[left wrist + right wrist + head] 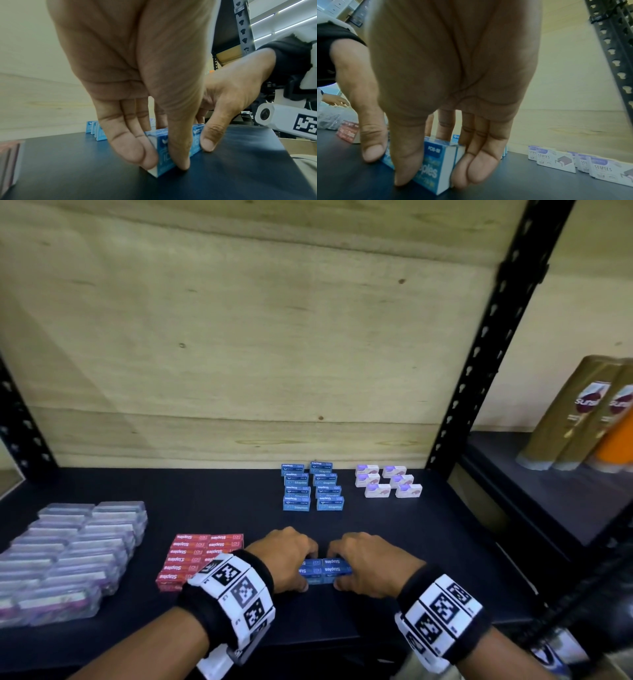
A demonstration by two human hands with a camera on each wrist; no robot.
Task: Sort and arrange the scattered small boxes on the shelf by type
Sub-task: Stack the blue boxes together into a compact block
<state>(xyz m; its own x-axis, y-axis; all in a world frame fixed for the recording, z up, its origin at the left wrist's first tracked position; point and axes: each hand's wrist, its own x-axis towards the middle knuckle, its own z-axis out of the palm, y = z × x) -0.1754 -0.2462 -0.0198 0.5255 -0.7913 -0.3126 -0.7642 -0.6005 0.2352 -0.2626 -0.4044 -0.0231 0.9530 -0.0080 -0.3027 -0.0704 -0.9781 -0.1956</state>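
Small blue cardboard staple boxes (324, 569), two end to end, sit near the front edge of the black shelf board (428, 542), long axis running left-right along that edge. Left hand (286, 556) pinches the left end, thumb on the near face and fingers behind; right hand (368, 563) clamps the right end the same way (both equally near). The sorted blue staple-box rows (312, 487) lie straight behind, toward the back edge, so I'd expect a push away, no turn. Red staple boxes (200, 556) sit just left; white staple boxes (388, 481) at back right.
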